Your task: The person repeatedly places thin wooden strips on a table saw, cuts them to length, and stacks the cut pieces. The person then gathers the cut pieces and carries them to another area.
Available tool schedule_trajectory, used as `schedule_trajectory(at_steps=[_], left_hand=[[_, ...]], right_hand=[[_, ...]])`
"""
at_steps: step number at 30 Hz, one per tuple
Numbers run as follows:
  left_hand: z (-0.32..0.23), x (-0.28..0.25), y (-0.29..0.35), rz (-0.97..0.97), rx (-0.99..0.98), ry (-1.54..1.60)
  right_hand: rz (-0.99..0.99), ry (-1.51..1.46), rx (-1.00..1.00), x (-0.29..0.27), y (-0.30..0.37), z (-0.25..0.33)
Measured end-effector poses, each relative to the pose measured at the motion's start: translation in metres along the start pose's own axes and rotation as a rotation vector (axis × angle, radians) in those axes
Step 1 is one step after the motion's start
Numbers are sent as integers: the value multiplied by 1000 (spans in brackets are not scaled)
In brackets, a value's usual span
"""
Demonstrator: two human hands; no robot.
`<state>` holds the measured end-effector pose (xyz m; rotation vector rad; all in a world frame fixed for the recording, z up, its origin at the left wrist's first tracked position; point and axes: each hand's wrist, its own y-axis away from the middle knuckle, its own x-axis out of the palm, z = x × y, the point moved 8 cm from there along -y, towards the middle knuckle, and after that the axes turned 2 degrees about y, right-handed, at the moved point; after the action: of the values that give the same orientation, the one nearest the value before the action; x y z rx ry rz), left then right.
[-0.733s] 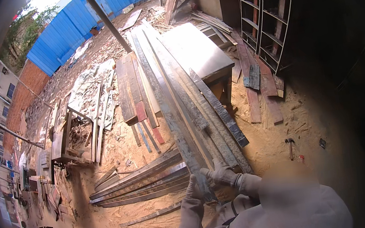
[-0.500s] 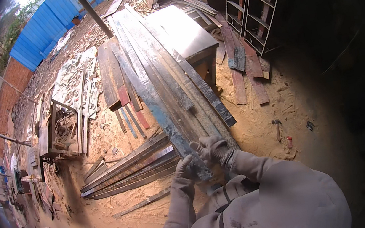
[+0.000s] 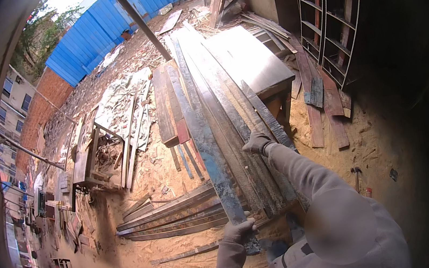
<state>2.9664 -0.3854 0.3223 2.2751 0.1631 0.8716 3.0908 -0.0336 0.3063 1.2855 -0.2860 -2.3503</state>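
A long blue-grey wooden board (image 3: 208, 156) slants from the far pile toward me. My left hand (image 3: 238, 231), in a grey glove, is closed round its near end. My right hand (image 3: 259, 143), gloved too, lies farther up on the stack of long, worn boards (image 3: 246, 170). Its fingers are bent and pressed together on one of these boards; their tips are partly hidden. The near ends of the stacked boards lie close in front of me, beside the blue-grey one.
A pale-topped table (image 3: 253, 61) stands beside the stack. More planks (image 3: 176, 212) lie on the sawdust-covered ground at left. A hammer (image 3: 357, 177) lies at right, below loose reddish boards (image 3: 333, 110) and a metal rack (image 3: 330, 15). A slanting pole (image 3: 140, 22) rises behind the stack.
My right hand has left the near end of the blue-grey board and moved farther up onto the stack. My left hand keeps hold, and that board has shifted left off the stack. The view has turned.
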Motion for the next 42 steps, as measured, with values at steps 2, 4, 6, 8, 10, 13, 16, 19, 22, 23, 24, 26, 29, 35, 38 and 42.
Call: schedule_trajectory(at_steps=[2, 4, 6, 8, 10, 13, 16, 19, 22, 23, 24, 26, 29, 35, 38, 42], left_hand=[[-12, -12, 2, -260, 48, -184], [-13, 0, -5, -223, 58, -147], [-4, 2, -14, -261, 51, -130], [10, 3, -21, -253, 19, -119], [18, -2, -23, -246, 42, -43], [22, -5, -20, -181, 35, -4], [12, 5, -14, -68, 58, 61], [0, 16, -3, -7, 44, 3], [-18, 7, 13, -100, 39, -114], [-27, 7, 22, -51, 80, -139], [-33, 2, 30, -64, 90, -171], [-44, -12, 50, -100, 115, -228], [-51, -38, 95, -232, 182, -391], [3, -84, 182, -635, 173, -967], [34, -118, 218, -758, 95, -1117], [61, -159, 257, -800, 191, -1102]], right_hand=[[319, -859, -64, 1, 17, 6], [653, -1800, -149, 15, 78, 15], [720, -1880, -270, 26, 138, 5], [556, -1689, -263, 52, 188, -6], [355, -1417, -98, 82, 238, -18], [168, -701, -119, 93, 292, -8], [260, -190, -137, 92, 318, 10], [195, -56, -337, 73, 330, 41], [152, 4, -428, 79, 339, 64], [134, -9, -467, 85, 343, 71], [225, 33, -417, 101, 342, 69], [220, -148, -435, 116, 337, 74], [299, -388, -148, 146, 298, 67], [329, -1182, -279, 185, 209, 174], [539, -1523, 49, 229, 217, 196], [596, -1497, 120, 265, 265, 222]])
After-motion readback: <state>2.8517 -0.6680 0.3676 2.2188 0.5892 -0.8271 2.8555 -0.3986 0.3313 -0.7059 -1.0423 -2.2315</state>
